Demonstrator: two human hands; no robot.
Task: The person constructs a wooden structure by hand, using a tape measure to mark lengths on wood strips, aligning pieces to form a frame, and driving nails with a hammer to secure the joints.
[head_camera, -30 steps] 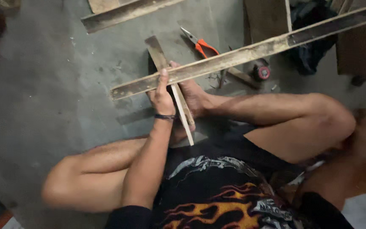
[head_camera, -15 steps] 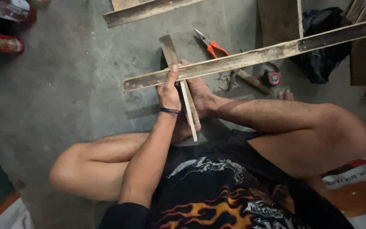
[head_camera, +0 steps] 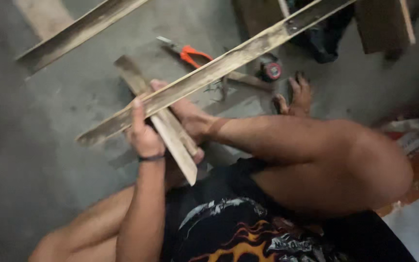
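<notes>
Between both hands (head_camera: 144, 138), rough crossed wooden slats (head_camera: 170, 133)

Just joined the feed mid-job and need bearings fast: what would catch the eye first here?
At centre, the left hand grips a short wooden strip crossed under a long weathered plank that runs diagonally to the upper right; the right hand sits behind the crossing. On the grey concrete floor beyond lie orange-handled pliers and a small red tape measure, with a bare foot beside it.
</notes>
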